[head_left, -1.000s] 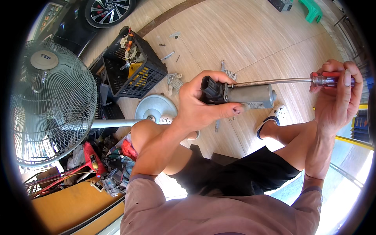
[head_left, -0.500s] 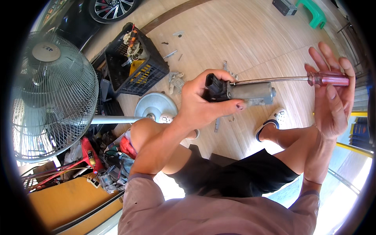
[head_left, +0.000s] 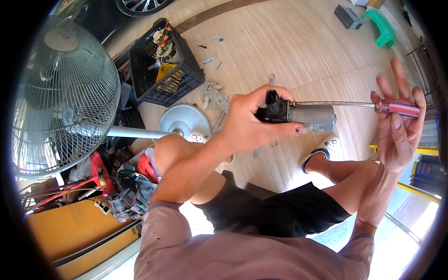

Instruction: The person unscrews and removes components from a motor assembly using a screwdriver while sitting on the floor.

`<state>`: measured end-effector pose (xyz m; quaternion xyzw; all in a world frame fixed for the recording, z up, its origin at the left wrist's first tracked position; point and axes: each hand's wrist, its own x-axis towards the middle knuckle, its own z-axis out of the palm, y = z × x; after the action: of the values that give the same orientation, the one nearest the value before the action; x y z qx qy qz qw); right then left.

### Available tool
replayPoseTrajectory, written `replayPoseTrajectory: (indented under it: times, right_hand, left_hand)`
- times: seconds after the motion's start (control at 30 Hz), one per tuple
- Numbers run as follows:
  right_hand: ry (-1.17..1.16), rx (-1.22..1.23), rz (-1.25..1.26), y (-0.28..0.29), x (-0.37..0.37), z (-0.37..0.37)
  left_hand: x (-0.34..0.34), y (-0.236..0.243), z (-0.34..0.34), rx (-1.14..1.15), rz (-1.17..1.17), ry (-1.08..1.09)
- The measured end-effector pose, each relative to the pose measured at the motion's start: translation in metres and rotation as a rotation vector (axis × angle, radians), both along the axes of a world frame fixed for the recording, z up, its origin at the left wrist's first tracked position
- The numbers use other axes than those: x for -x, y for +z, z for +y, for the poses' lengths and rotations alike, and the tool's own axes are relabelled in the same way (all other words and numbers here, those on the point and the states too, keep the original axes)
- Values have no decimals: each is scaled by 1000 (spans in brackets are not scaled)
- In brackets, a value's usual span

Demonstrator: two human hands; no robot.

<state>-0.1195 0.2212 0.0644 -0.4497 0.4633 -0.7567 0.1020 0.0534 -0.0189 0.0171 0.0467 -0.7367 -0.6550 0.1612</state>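
Observation:
My left hand (head_left: 249, 122) grips a small electric motor (head_left: 313, 117) with a silver cylindrical body and a black connector housing (head_left: 275, 108) at its left end. The thumb lies along the near side, while the other fingers curl behind. Off to the right, my right hand (head_left: 400, 147) holds a screwdriver (head_left: 397, 108) by its red handle, between thumb and palm, with several fingers stretched out. Its long metal shaft runs level toward the left, and the tip meets the motor beside my left fingertips. The exact contact point is too small to make out.
A black crate (head_left: 173, 85) with parts stands at the far left, near a large fan (head_left: 60, 93) with a round base (head_left: 186, 122). Metal parts (head_left: 215, 99) lie on the floor. A green stool (head_left: 379, 29) and a grey box (head_left: 348, 17) are at the far right.
Both hands, with the motor and screwdriver, have shifted slightly right and nearer. The right-hand fingers have moved a little around the handle. The view has shifted slightly too.

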Motion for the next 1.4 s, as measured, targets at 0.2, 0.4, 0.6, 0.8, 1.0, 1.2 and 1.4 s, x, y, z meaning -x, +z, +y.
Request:
replayPoseTrajectory:
  times: [0.2, 0.4, 0.6, 0.8, 1.0, 1.2, 1.4]
  right_hand:
    - [-115, -160, -9, -13, 6, 19]
    - [4, 87, -89, 2, -4, -6]
    - [-320, -313, -131, -12, 6, 18]
    - [99, 17, -68, 2, 4, 1]
    - [-87, -132, -34, -9, 7, 11]
    - [70, -3, -136, -3, 7, 5]
    - [-262, -294, -185, -13, 9, 17]
  left_hand:
    - [3, 1, -5, 84, 81, 29]
    - [6, -4, -2, 110, 133, 84]
    - [4, -4, -3, 180, 149, 81]
    - [3, -1, -3, 170, 99, 51]
    - [1, 2, -4, 194, 95, 50]
    - [2, 4, -5, 123, 53, 61]
    - [0, 6, -6, 181, 34, 53]
